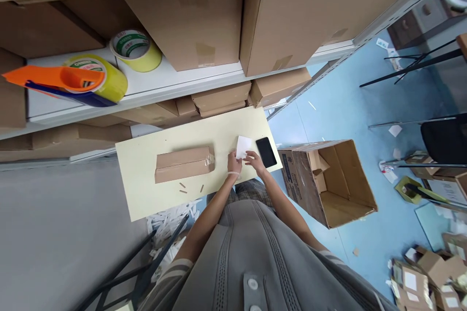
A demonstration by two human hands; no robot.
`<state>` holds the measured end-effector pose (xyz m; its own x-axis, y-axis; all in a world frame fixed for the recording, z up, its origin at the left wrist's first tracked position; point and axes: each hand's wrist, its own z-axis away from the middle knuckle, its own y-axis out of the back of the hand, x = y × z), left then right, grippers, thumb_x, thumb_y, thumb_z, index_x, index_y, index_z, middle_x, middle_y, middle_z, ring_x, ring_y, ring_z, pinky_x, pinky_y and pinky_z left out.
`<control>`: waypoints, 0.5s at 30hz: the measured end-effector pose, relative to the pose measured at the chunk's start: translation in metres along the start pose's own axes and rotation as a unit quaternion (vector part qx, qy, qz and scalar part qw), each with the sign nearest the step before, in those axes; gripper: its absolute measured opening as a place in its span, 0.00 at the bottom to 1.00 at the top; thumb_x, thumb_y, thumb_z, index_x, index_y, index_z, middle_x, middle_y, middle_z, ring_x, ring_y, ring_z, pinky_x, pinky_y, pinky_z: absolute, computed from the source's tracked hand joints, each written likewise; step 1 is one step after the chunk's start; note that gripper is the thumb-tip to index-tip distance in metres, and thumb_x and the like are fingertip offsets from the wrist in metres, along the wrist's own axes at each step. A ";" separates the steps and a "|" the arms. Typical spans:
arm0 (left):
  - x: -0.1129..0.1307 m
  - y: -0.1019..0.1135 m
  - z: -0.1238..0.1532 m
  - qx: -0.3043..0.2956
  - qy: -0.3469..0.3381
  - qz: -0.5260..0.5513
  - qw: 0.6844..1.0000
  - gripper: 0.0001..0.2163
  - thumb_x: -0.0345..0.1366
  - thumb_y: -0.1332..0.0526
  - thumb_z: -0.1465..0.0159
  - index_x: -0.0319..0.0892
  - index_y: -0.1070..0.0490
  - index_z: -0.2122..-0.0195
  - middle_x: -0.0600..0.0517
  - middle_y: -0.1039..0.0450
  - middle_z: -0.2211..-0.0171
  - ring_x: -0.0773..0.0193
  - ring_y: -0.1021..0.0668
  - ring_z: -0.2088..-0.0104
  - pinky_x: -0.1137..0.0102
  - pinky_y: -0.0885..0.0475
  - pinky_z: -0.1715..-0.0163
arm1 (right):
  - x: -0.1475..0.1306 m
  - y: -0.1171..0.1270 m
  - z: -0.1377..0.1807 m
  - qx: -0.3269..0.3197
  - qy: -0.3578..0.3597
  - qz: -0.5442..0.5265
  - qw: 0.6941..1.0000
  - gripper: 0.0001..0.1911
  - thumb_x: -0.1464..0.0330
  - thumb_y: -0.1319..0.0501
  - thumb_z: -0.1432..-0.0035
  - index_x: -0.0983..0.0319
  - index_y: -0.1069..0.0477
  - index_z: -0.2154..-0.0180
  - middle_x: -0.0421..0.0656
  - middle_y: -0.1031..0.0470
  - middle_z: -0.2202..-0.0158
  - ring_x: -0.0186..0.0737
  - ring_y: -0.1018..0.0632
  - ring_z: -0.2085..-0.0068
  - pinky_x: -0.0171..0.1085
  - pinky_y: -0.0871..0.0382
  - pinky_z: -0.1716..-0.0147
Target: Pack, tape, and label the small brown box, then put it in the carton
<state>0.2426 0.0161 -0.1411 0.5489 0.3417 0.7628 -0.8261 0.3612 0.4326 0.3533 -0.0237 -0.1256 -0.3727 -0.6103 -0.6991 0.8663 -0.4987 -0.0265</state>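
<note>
A small white paper slip (243,145) is held up over the near right part of the cream table (138,204). Its lower left corner is pinched in my left hand (234,163), which has a pale band at the wrist. The fingers of my right hand (254,160) close on the lower right edge of the slip. Just right of that hand lies a black phone (266,152), flat on the table. To the left of my hands rests a long, closed cardboard box (185,164) with clear tape at its right end. Any print on the slip is too small to read.
Several small brown strips (183,191) lie near the table's front edge. An open carton (350,175) stands on the floor at the right. Ahead, a shelf (146,88) bears cartons, tape rolls (140,53) and an orange tape dispenser (51,77). Black metal legs (146,272) are at lower left.
</note>
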 end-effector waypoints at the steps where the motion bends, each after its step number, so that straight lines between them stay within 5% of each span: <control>1: 0.000 0.001 -0.002 0.006 0.007 0.011 1.000 0.17 0.21 0.41 0.45 0.39 0.32 0.55 0.43 0.30 0.52 0.58 0.23 0.54 0.62 0.29 0.51 | 0.000 0.000 0.001 -0.004 -0.003 0.000 1.000 0.14 0.66 0.37 0.52 0.59 0.29 0.60 0.45 0.29 0.56 0.37 0.22 0.64 0.37 0.28 0.66; 7: 0.006 0.004 -0.021 0.020 0.046 0.055 0.997 0.13 0.24 0.38 0.46 0.40 0.30 0.59 0.50 0.25 0.65 0.60 0.22 0.60 0.62 0.29 0.53 | 0.002 0.001 0.005 -0.030 0.032 0.037 0.998 0.09 0.68 0.44 0.47 0.61 0.30 0.62 0.44 0.25 0.63 0.36 0.21 0.66 0.34 0.30 0.68; 10: 0.015 0.005 -0.034 0.027 0.059 0.083 0.994 0.12 0.27 0.37 0.44 0.41 0.31 0.58 0.54 0.27 0.71 0.64 0.22 0.65 0.65 0.26 0.57 | 0.006 0.004 0.010 0.014 0.100 0.109 0.989 0.11 0.68 0.49 0.44 0.62 0.29 0.63 0.43 0.24 0.68 0.37 0.22 0.66 0.35 0.30 0.65; 13: 0.030 0.008 -0.045 0.030 0.077 0.166 0.983 0.12 0.31 0.38 0.41 0.40 0.32 0.56 0.56 0.31 0.74 0.68 0.22 0.71 0.68 0.24 0.63 | 0.007 0.007 0.013 0.079 0.158 0.245 0.953 0.16 0.69 0.53 0.42 0.62 0.28 0.61 0.46 0.23 0.65 0.40 0.22 0.61 0.39 0.30 0.58; 15: 0.041 0.013 -0.050 0.029 0.091 0.267 0.959 0.14 0.32 0.37 0.41 0.40 0.33 0.54 0.58 0.33 0.76 0.69 0.23 0.73 0.67 0.23 0.64 | 0.006 0.005 0.013 0.087 0.191 0.356 0.911 0.19 0.71 0.54 0.42 0.64 0.28 0.55 0.50 0.24 0.54 0.43 0.24 0.52 0.40 0.33 0.51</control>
<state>0.2606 0.0783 -0.1287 0.0544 0.6120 0.7890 -0.9984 0.0452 0.0337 0.3510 -0.0376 -0.1202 0.4337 -0.5753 -0.6935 0.7652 -0.1714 0.6206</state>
